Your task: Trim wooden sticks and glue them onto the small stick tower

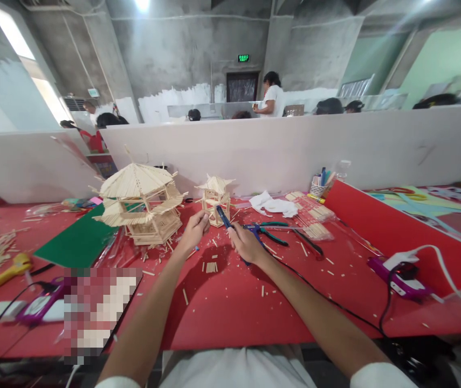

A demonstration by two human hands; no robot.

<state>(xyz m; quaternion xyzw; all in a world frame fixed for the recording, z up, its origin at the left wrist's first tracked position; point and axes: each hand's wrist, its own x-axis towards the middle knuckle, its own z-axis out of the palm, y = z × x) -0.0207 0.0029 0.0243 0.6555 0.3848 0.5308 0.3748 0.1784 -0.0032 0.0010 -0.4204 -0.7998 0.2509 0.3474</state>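
Note:
My left hand point(195, 228) is pinched shut on a thin wooden stick, held just in front of a small stick-built pavilion point(214, 198). My right hand point(247, 243) grips a blue glue gun point(224, 217), its nozzle pointing up towards the stick and the small model. A black cord runs from the gun across the red table point(230, 307) to the right. A larger two-tier stick pavilion point(141, 203) stands to the left on a green sheet point(74, 243).
Teal-handled pliers point(273, 233) and a bundle of sticks point(313, 218) lie right of my hands. A purple glue gun point(400, 277) rests at the right, another at the left point(38, 308), near a yellow cutter point(6, 272). Stick scraps litter the table. A white partition point(295, 145) stands behind, with people beyond.

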